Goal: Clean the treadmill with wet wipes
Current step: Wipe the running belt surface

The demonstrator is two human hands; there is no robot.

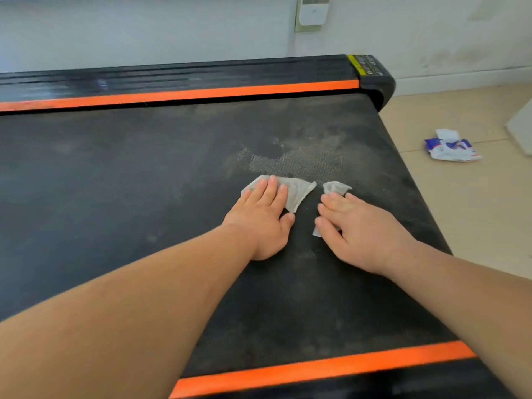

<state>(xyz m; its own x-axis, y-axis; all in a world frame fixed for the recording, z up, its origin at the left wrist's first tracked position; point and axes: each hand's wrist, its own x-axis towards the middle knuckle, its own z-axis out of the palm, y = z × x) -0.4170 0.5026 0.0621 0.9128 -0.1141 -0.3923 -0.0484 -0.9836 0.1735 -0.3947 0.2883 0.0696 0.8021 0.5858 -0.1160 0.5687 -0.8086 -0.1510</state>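
The treadmill's black belt [144,174] fills the view, with orange stripes along both side rails. A dusty grey patch [302,156] lies just beyond my hands. My left hand [263,217] presses flat, fingers together, on a greyish wet wipe [298,191] spread on the belt. My right hand [359,228] lies flat on a second wet wipe [335,187], most of which is hidden under the palm; only its far tip and a near corner show. The two hands are a short gap apart.
A blue and white wet wipe pack [450,146] lies on the beige tiled floor to the right of the treadmill's end. A white wall with a socket plate [312,12] stands behind the far rail [201,79]. A white object's corner [522,128] sits at far right.
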